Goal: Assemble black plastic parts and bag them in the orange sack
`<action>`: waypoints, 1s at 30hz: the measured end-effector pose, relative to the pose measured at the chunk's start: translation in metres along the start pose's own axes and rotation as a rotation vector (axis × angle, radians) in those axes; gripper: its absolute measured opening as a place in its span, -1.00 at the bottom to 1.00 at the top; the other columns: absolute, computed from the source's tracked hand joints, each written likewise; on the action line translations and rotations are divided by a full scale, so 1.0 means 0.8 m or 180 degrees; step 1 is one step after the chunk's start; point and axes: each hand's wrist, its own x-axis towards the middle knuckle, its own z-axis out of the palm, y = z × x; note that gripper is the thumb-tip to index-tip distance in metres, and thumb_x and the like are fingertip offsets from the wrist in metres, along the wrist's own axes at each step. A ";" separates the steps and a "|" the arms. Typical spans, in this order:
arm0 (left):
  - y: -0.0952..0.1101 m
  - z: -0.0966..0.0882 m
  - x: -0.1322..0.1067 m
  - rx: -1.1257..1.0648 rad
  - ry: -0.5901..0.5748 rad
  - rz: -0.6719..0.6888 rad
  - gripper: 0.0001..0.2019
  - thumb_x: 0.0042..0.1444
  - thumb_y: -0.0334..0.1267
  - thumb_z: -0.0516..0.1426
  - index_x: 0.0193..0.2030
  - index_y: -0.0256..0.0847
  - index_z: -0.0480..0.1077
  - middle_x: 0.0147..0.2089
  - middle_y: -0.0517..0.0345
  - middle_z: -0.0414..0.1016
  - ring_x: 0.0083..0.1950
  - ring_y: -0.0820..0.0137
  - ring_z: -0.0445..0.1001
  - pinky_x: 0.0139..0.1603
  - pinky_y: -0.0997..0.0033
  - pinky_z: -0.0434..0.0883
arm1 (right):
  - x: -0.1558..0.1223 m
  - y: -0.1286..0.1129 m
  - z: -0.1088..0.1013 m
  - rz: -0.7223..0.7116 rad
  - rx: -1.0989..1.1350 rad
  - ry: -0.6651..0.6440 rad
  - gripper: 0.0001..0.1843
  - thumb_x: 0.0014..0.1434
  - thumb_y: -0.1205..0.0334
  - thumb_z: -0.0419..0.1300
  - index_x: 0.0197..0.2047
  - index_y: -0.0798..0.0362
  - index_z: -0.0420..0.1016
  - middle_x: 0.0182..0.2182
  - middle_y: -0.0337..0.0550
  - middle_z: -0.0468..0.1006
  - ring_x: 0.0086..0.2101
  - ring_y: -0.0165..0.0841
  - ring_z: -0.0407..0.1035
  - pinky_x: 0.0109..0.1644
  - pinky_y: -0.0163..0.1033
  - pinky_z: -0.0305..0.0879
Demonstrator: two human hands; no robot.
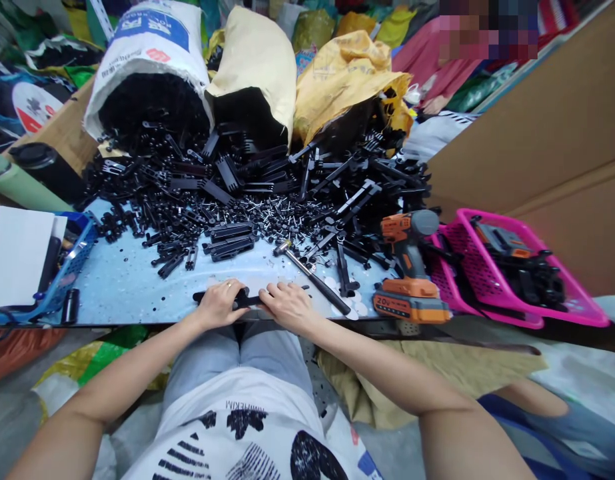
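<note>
Both my hands are at the front edge of the blue tabletop (117,280), on a long black plastic part (249,301). My left hand (221,303) is closed around its left portion, fingers wrapped over it. My right hand (288,305) grips the right portion with bent fingers, and the tip pokes out beyond them. Much of the part is covered by my fingers. Just right of my right hand lies a hammer (314,277), its head pointing away from me. Beyond my hands sits a small stack of black plastic pieces (230,240).
Heaped black parts and small metal pins (282,217) spread across the back, below a white sack (152,53), a cream sack (260,53) and a yellow sack (342,80). An orange cordless drill (410,267) and pink baskets (512,293) stand right; a blue basket (72,267) stands left.
</note>
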 end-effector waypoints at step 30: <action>-0.012 -0.020 0.064 -0.2482 0.1174 -0.1893 -0.69 -0.01 -0.03 0.19 -0.34 -0.29 0.44 -0.42 0.12 0.45 -0.42 0.44 0.37 -0.34 0.42 0.31 | 0.089 0.199 0.074 0.2568 0.0774 0.0118 -0.73 0.18 0.23 0.08 -0.07 0.15 0.39 -0.19 0.04 0.50 -0.19 -0.22 0.38 -0.14 -0.20 0.20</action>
